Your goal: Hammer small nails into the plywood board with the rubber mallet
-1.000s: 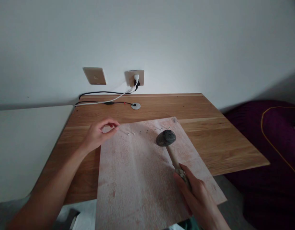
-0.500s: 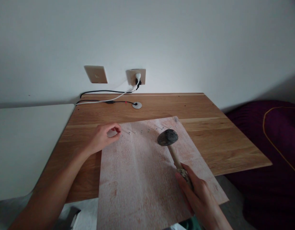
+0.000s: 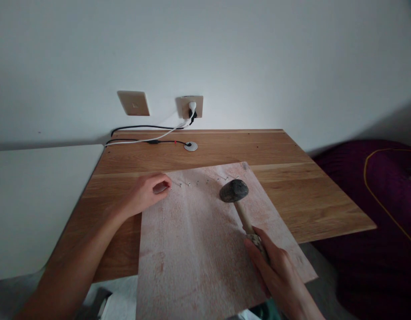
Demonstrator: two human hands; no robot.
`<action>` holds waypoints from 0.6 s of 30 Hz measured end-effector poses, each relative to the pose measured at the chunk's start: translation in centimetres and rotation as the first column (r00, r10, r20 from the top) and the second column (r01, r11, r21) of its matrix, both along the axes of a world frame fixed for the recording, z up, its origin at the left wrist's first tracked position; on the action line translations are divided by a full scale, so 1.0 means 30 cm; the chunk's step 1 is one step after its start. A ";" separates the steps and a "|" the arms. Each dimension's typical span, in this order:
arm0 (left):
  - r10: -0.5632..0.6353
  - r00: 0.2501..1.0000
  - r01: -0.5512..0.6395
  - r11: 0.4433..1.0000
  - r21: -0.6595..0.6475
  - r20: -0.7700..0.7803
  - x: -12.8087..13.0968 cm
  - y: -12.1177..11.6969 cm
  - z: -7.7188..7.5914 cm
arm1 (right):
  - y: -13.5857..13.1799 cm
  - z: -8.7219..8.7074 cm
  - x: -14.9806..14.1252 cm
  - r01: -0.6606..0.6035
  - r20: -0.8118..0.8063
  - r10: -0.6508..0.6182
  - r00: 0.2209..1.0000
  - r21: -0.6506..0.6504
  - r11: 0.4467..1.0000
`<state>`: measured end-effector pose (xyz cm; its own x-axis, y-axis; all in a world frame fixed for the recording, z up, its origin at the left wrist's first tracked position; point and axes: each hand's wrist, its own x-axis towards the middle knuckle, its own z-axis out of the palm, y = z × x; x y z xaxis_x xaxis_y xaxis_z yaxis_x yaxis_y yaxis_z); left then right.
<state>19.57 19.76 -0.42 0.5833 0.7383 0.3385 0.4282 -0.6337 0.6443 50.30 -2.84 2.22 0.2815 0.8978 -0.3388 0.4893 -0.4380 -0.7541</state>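
Note:
My right hand [image 3: 272,262] is wrapped around the handle of a rubber mallet [image 3: 234,191]. The mallet's dark head is over the right part of a pale, whitewashed wooden board [image 3: 192,249]. Several small nails [image 3: 189,184] stand in a row near the board's far edge. At the left end of that row, my left hand [image 3: 150,191] has thumb and fingertips pinched together close to the board's surface. Whatever lies between those fingertips is too small to make out.
The board lies on a wooden desk [image 3: 325,200] and juts past its near edge. A white panel [image 3: 32,200] stands at the left. Cables run along the back to a wall socket [image 3: 199,106]. Purple fabric [image 3: 365,275] is at the right.
My left hand's thumb and fingertips have come together and moved slightly right, over the small mark at the row's left end. My right hand and the mallet have hardly moved.

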 end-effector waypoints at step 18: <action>-0.011 1.000 0.011 1.000 0.017 -0.029 -0.004 0.006 0.003 | 0.007 0.012 -0.006 0.028 -0.006 -0.028 1.000 0.046 0.999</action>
<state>19.44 19.94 -0.34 0.6010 0.7262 0.3337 0.4394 -0.6490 0.6210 50.12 -2.62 2.58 0.3054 0.9041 -0.2988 0.4733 -0.4164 -0.7762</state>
